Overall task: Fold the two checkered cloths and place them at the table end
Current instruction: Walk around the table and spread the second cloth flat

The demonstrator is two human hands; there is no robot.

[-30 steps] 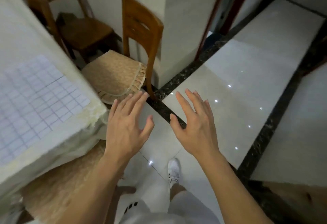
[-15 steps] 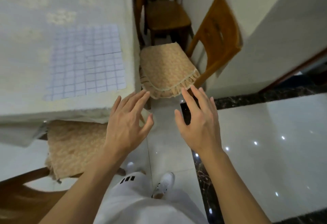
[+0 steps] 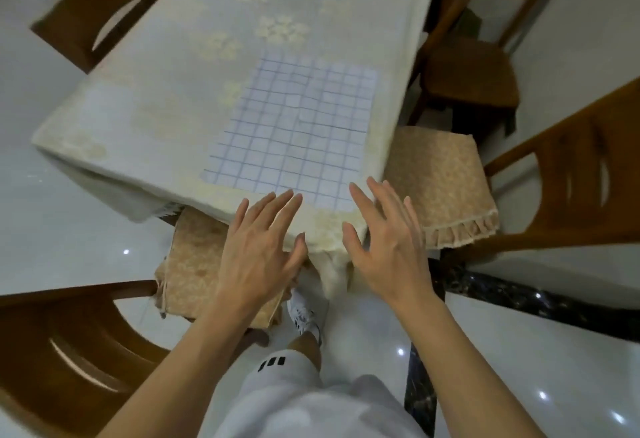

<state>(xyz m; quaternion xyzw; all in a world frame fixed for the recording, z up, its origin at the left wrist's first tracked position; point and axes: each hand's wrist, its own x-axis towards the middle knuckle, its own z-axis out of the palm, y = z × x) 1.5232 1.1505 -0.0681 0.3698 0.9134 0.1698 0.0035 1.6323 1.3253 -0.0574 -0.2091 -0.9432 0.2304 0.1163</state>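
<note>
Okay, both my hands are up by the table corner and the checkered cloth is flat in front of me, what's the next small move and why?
Probably reach forward and pinch the near edge of the checkered cloth: it lies flat and unfolded on the table, while the left hand and right hand are open, holding nothing, just short of it.

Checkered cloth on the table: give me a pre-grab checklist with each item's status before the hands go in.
1. Checkered cloth lies spread flat on the table, near its corner: ok.
2. Left hand free, fingers straight, holding nothing: ok.
3. Right hand free, fingers straight, holding nothing: ok.
4. Hands close to the cloth's near edge, one on each side of the corner: ok; whether they touch the table, cannot tell.
5. Nothing lies on top of the cloth: ok.
6. Second checkered cloth in sight: not ok; only one plainly shows, and the seam-like line across it may or may not be an overlap.
</note>
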